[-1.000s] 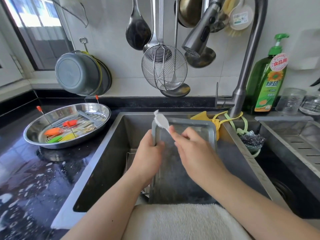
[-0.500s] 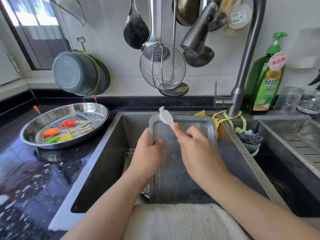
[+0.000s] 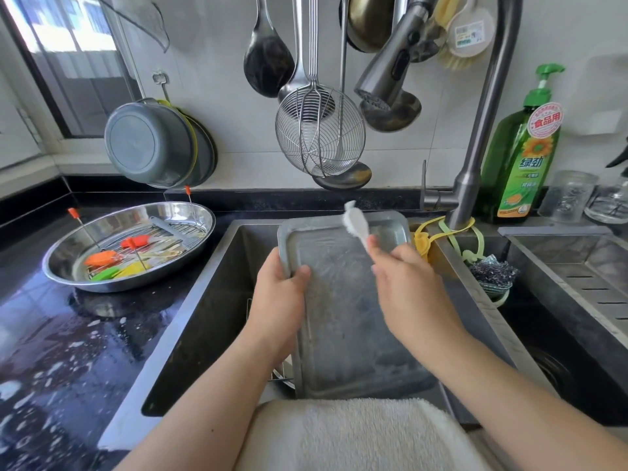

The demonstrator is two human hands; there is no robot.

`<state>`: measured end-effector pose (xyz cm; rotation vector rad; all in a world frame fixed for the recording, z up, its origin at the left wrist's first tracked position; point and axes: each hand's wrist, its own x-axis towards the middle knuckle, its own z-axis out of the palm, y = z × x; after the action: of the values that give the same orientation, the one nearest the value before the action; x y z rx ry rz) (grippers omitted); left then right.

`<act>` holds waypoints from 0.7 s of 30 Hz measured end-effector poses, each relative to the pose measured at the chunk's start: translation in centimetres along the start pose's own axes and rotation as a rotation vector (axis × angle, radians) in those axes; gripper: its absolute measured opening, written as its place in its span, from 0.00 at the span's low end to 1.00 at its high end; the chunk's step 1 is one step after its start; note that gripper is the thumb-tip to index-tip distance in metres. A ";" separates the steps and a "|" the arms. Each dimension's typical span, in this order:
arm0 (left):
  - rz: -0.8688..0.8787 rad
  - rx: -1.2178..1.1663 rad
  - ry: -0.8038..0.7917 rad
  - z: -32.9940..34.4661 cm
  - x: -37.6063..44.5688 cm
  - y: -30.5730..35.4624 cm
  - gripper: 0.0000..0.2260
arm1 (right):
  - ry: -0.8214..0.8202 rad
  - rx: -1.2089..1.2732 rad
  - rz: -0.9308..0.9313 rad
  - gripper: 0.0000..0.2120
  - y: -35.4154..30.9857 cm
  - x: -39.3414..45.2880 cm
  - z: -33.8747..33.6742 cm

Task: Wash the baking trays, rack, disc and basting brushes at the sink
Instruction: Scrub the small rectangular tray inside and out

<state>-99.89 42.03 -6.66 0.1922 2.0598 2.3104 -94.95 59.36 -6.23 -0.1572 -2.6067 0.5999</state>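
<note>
The left hand point(image 3: 277, 294) held the tray point(image 3: 343, 300) in the sink point(image 3: 210, 317). The right hand point(image 3: 407, 283) held a white brush point(image 3: 355, 223).

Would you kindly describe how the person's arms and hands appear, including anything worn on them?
Both forearms are bare up to the frame edge, with no sleeves in view. The left hand and right hand wear no gloves, rings, watch or bracelets that show.

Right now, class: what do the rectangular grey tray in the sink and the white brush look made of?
Rectangular grey tray: likely metal, dull matte, scuffed and mottled, with a thin rolled rim. White brush: probably plastic or silicone, smooth and pale; too blurred to be sure.
</note>
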 end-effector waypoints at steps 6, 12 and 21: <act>-0.002 -0.024 0.023 -0.1 0.0 0.4 0.12 | 0.061 -0.061 0.193 0.24 2.6 1.2 -1.7; 0.004 -0.001 0.035 -0.3 -0.1 0.6 0.11 | 0.056 0.017 0.128 0.23 2.6 1.2 -1.5; -0.020 -0.044 0.043 -0.4 -0.1 0.7 0.11 | 0.077 0.052 0.108 0.23 2.7 1.2 -1.4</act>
<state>-99.81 41.54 -6.05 0.1211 2.0187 2.3658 -95.36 62.52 -5.83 -0.2998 -2.5177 0.6849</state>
